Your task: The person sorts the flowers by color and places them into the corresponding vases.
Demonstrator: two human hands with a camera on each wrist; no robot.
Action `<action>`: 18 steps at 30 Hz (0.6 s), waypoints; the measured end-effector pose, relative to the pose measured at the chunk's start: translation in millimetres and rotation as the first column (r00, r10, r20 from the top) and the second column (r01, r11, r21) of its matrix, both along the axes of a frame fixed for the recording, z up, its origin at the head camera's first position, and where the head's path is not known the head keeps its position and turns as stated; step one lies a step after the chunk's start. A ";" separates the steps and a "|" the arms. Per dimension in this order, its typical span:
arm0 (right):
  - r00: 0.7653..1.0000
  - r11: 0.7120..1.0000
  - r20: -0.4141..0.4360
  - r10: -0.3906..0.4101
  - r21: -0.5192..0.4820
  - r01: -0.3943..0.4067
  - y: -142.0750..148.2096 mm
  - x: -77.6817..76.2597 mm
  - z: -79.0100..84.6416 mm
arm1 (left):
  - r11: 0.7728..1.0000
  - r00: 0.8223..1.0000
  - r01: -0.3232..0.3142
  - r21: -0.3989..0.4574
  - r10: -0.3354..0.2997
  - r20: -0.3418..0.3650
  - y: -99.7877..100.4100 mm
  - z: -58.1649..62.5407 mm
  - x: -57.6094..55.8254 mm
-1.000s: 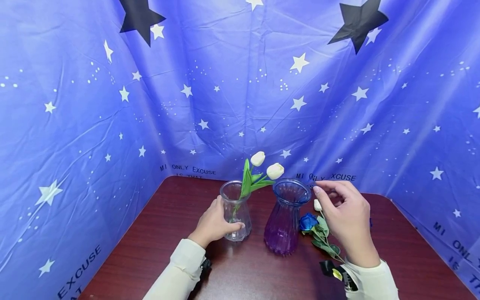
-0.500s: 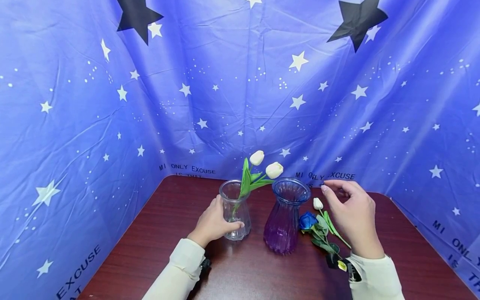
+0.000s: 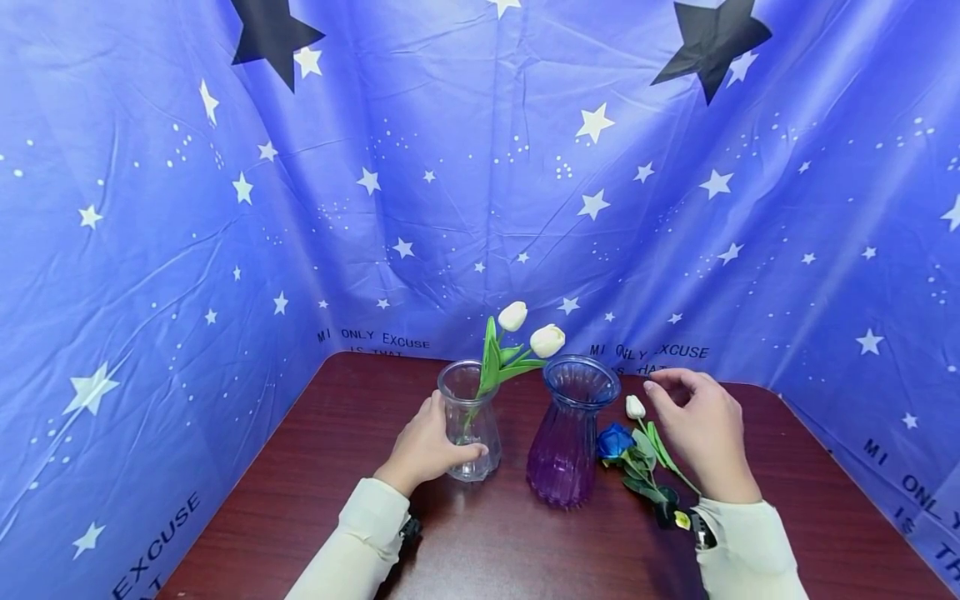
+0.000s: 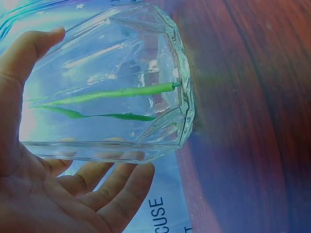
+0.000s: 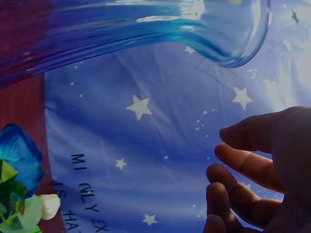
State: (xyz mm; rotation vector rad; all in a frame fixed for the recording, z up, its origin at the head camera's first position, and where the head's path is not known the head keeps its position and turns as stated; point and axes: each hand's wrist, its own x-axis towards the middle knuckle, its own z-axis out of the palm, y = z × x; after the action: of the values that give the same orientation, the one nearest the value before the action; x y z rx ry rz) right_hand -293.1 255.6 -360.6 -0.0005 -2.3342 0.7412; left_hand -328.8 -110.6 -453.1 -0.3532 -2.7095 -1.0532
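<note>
Tulips (image 3: pixel 491 365), two white blooms with green leaves, lean right inside a clear glass vase (image 3: pixel 483 427), which stands upright on a dark red wooden table (image 3: pixel 300 500), the person's left hand (image 3: pixel 423 446) curled around its side. The right hand (image 3: pixel 705 429), fingers loosely bent and holding nothing, hovers beside a blue-and-purple vase (image 3: pixel 566 442), near a blue rose (image 3: pixel 616 442) and a single white tulip (image 3: pixel 634 407) lying on the table.

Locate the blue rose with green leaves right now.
In the head view, right of centre, the blue rose lies on the reddish wood-grained table, just right of the purple-blue glass vase and beside the loose white tulip.
</note>
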 end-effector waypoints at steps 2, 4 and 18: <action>1.000 1.000 0.024 0.000 0.003 -0.001 2.2 -2.6 -2.7 | 1.000 1.000 0.000 -0.001 0.000 0.000 0.0 -0.3 -0.1; 0.999 1.000 0.053 0.002 0.006 -0.003 4.7 -5.0 -5.6 | 1.000 1.000 0.000 0.002 0.000 0.001 0.0 -0.2 0.1; 0.986 1.000 0.168 -0.012 0.018 0.009 16.9 -13.7 -17.5 | 1.000 1.000 -0.001 -0.007 0.001 -0.012 0.6 1.2 -0.1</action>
State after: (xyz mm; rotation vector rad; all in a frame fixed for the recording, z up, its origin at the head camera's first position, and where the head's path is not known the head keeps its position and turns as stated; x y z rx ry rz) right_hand -306.8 272.5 -378.1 -0.0702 -2.4983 0.7416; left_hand -328.9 -110.0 -452.0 -0.3575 -2.7033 -1.0386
